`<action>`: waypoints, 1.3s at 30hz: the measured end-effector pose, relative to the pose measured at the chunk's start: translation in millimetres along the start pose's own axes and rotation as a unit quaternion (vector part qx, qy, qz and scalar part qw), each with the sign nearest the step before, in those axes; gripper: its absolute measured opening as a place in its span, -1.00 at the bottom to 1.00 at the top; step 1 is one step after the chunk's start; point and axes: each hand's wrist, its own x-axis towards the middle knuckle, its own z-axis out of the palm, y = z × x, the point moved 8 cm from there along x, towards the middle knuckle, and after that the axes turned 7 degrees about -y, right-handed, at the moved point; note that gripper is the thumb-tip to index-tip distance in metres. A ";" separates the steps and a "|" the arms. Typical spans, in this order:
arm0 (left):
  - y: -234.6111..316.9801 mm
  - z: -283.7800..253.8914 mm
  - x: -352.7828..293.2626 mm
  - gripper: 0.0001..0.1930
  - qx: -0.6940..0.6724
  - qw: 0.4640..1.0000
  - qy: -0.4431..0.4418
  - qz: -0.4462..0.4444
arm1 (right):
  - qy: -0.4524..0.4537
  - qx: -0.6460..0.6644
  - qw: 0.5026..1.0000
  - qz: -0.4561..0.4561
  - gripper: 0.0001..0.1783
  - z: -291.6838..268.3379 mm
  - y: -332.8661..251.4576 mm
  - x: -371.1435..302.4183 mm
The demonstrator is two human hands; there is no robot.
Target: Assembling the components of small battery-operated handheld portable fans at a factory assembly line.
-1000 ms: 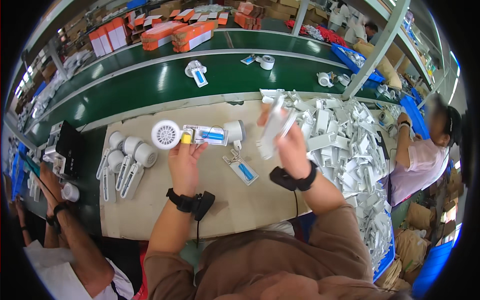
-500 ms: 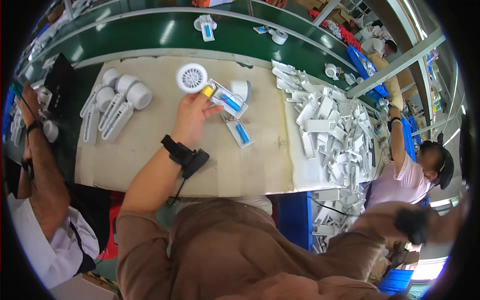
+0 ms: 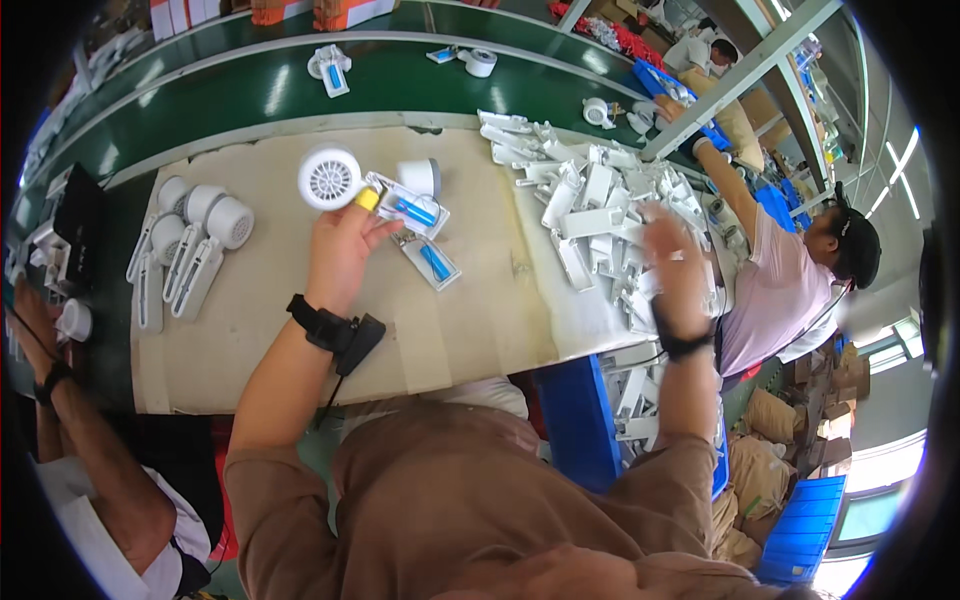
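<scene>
My left hand is closed around a white handheld fan near its neck. A yellow wrap covers one of its fingertips. This fan's handle is uncovered, with a blue battery cell inside. Just beyond and below it lies another fan, its round head partly behind the first and its handle bare, also with a blue cell. My right hand is raised over the near side of a heap of white handle covers; motion blurs its fingers, and nothing shows clearly in it.
Several white fans lie grouped at the table's left. Beyond runs a green conveyor with more fans. A blue bin of covers stands below the right front edge. One person sits at left; another in pink reaches across at right.
My right arm has swung in from the far lower right to the cover heap. My left hand keeps hold of the fan. The whole view has shifted somewhat to the right.
</scene>
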 end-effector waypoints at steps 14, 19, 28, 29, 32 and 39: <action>-21.5 -5.3 -5.3 -0.65 -0.107 0.992 -0.007 -0.073 | -0.214 -0.294 0.820 -0.443 -0.56 127.7 -41.9 14.5; -20.3 -5.7 -2.5 -0.70 -0.107 0.992 0.007 -0.072 | -0.294 -0.181 0.813 -0.469 -0.55 162.8 -32.2 11.4; -16.2 -0.9 -6.0 -0.71 -0.082 0.995 0.038 -0.034 | -0.214 -0.139 0.961 -0.105 -0.41 176.0 -22.2 33.2; -18.1 2.2 -6.3 -0.72 -0.095 0.994 0.035 -0.035 | -0.219 -0.087 0.968 -0.086 -0.44 172.8 -13.2 36.8; -19.5 -2.3 -11.6 -0.72 -0.114 0.992 0.045 -0.016 | -0.076 0.003 0.992 -0.103 -0.42 133.4 -45.3 53.7; -16.5 8.7 -17.7 -0.67 -0.113 0.993 0.036 -0.007 | -0.033 -0.019 0.940 -0.340 -0.39 144.0 -157.3 32.1</action>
